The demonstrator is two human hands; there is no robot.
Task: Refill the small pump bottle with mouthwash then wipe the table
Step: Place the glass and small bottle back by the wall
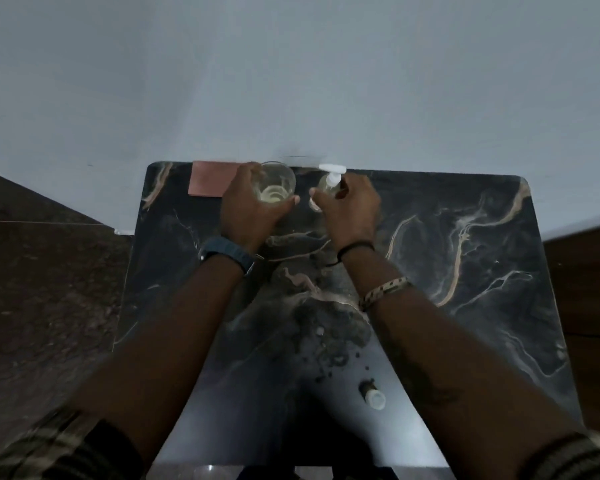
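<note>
Cloth [211,183] left of glass [277,185]; pump bottle [328,183] right; on table [465,271].

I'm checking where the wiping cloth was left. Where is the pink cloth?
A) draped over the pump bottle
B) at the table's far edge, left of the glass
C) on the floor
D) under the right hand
B: the pink cloth lies flat at the table's far edge, just left of the glass.

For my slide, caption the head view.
Left hand holds a glass, right hand grips a pump bottle on marble table.
</note>
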